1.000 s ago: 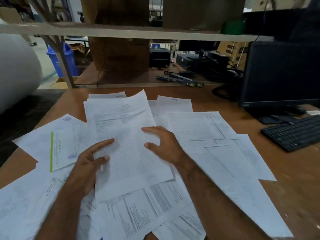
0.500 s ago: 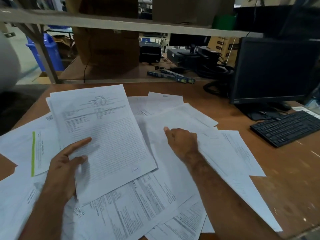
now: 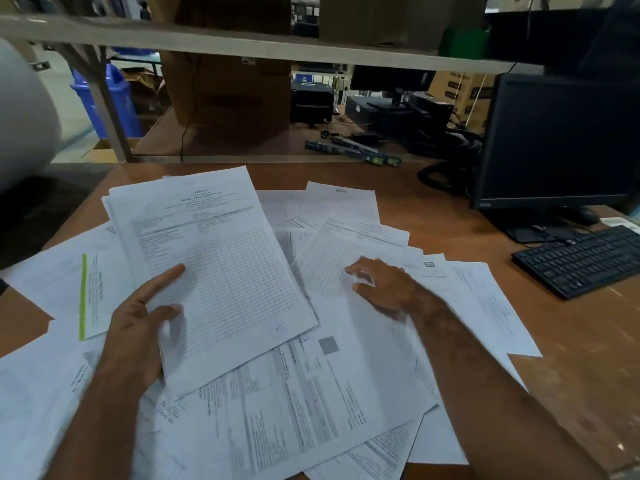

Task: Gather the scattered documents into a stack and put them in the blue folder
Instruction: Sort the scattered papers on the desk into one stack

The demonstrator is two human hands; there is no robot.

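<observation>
Several white printed documents lie scattered and overlapping across the brown desk. My left hand grips a small stack of sheets by its lower left edge, thumb on top; the top sheet is a gridded invoice. My right hand rests with spread fingers on another gridded sheet to the right of that stack. A sheet with a green stripe lies at the left. No blue folder shows in this view.
A black monitor stands at the right, with a black keyboard in front of it. A shelf rail crosses overhead. Behind the desk are cables, dark boxes and a blue bin.
My left hand has shifted the held stack to the left and up. My right hand left the stack and moved right onto a gridded sheet, which has slid out.
</observation>
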